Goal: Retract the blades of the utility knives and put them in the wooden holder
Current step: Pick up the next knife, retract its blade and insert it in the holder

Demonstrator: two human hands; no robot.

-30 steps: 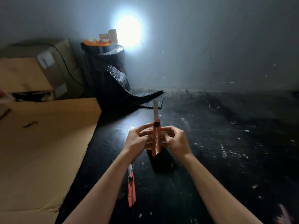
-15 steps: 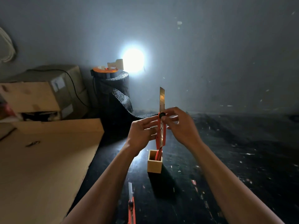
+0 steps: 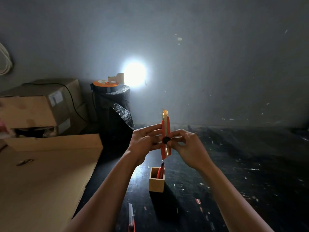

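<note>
The dark counter (image 3: 234, 164) is seen with the wooden holder (image 3: 156, 183) on it, one knife already inside. Above it, an orange utility knife (image 3: 165, 136) is gripped by left hand (image 3: 145, 143) and right hand (image 3: 187, 148), fingers closed. Its blade is now drawn mostly in; stowing seems near. Another knife (image 3: 131, 218) is left lying.

Workshop or storeroom: cardboard boxes (image 3: 41, 104), bubble-wrap roll (image 3: 115, 108), scuffed floor (image 3: 250, 164).
</note>
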